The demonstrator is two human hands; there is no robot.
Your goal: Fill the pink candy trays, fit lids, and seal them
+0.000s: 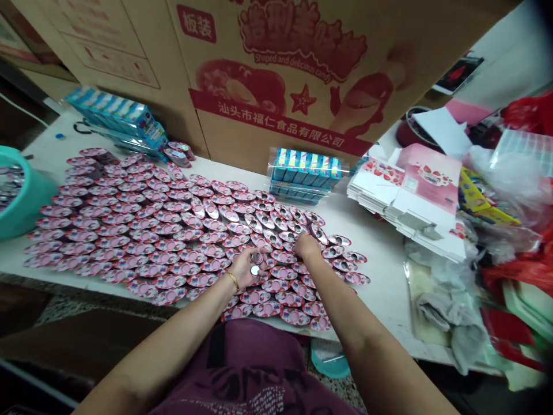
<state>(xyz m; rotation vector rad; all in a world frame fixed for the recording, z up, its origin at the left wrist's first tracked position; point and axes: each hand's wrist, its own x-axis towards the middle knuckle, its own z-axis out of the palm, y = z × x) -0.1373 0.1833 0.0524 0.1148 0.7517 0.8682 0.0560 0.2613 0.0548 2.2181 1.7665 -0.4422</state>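
My left hand (244,270), with a gold bracelet at the wrist, is turned palm up and curled around several small round silvery pieces (254,270). It hovers low over rows of pink oval packages (166,245), each with a round centre. Farther right, my right hand (307,246) reaches down onto the packages with its fingers closed together. Its fingertips are hidden, so I cannot make out what they hold. Around and behind it, several packages (332,252) have dark or silvery round centres, while those to the left show plain pink ones.
A large cardboard box (242,135) stands along the back. Blue boxed packs (305,173) and another blue stack (114,118) stand before it. A turquoise bucket (32,199) is at left. Flat printed cartons (408,193), a grey cloth (451,320) and plastic bags lie right.
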